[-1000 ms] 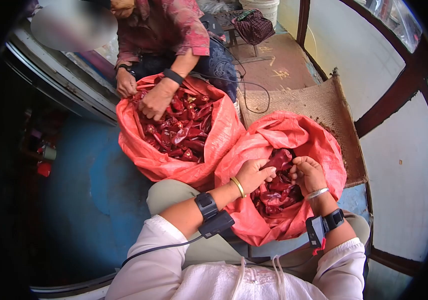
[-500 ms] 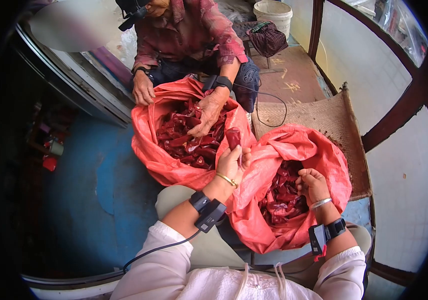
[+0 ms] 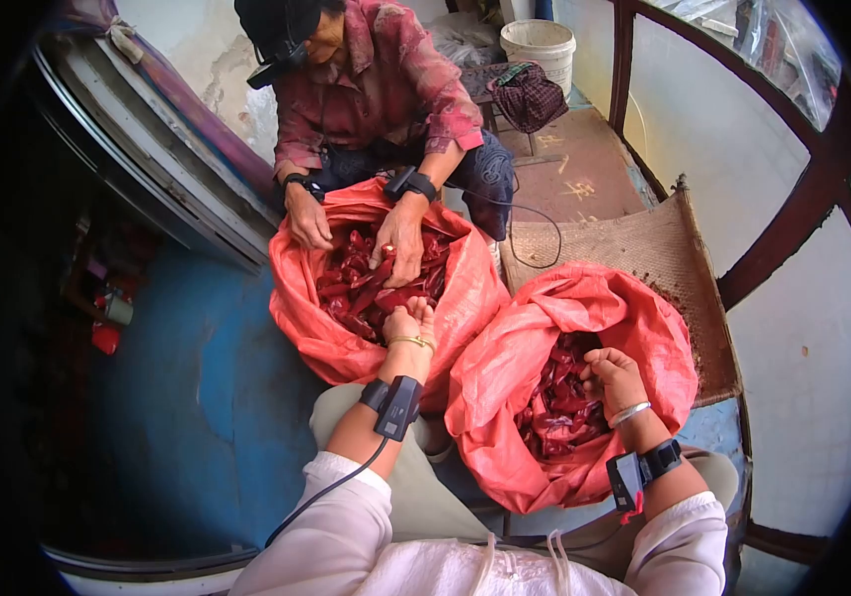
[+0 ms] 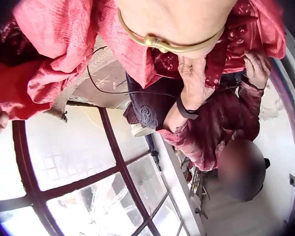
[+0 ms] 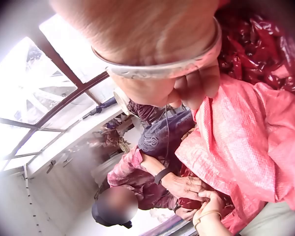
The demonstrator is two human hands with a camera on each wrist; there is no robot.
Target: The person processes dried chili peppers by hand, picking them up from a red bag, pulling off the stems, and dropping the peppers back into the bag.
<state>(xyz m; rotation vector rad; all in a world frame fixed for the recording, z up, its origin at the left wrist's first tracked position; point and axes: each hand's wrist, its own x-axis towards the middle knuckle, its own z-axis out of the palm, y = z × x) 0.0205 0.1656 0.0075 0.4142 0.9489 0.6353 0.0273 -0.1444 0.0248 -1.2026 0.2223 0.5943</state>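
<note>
My left hand (image 3: 409, 326) reaches over the near edge of the left red woven sack (image 3: 298, 308). It holds a dark red chili pepper (image 4: 216, 66), which points away past my fingers toward the other person's hand (image 3: 400, 243). My right hand (image 3: 616, 382) is over the right red woven sack (image 3: 505, 397), its fingers curled close above the shiny red chili peppers (image 3: 559, 412) inside. I cannot tell whether anything is between those fingertips. More red chili peppers (image 3: 346, 288) fill the left sack.
Facing me, a person in a red patterned shirt (image 3: 386, 89) sits behind the left sack. A woven mat (image 3: 594, 243) lies beyond the right sack, and a framed window wall (image 3: 793, 288) runs along the right. A white bucket (image 3: 540, 45) stands behind. A thin cable (image 3: 535, 263) loops there.
My left hand has carried a chili pepper from the right sack across to the left sack. My right hand has stayed over the right sack. The other person's hands have shifted within their sack.
</note>
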